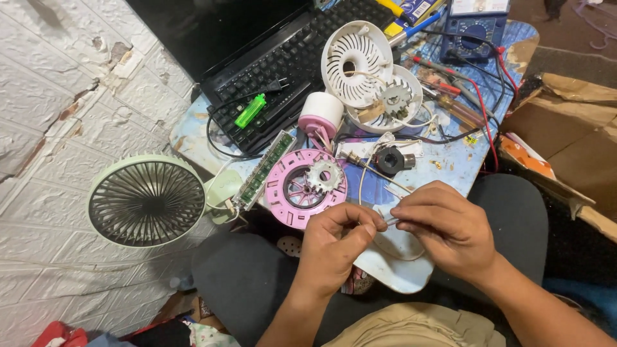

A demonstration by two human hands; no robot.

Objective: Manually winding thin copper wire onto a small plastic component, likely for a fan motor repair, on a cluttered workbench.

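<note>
Your left hand (337,244) and right hand (443,228) meet over your lap, pinching a thin wire (390,222) between them. Just beyond them on the small table (193,132) lies a round fan housing (305,187). A keyboard (292,64) sits behind it, a multimeter (474,29) at far right, a fan (146,200) off the table's left edge.

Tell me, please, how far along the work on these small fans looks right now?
Done: the pink fan lies opened with its hub exposed, and the white grille halves are off and stacked. In hand: the left hand and right hand pinch a thin white wire between the fingertips. Left: motor part, circuit strip and loose wires lie unassembled; the green fan sits whole.
</note>
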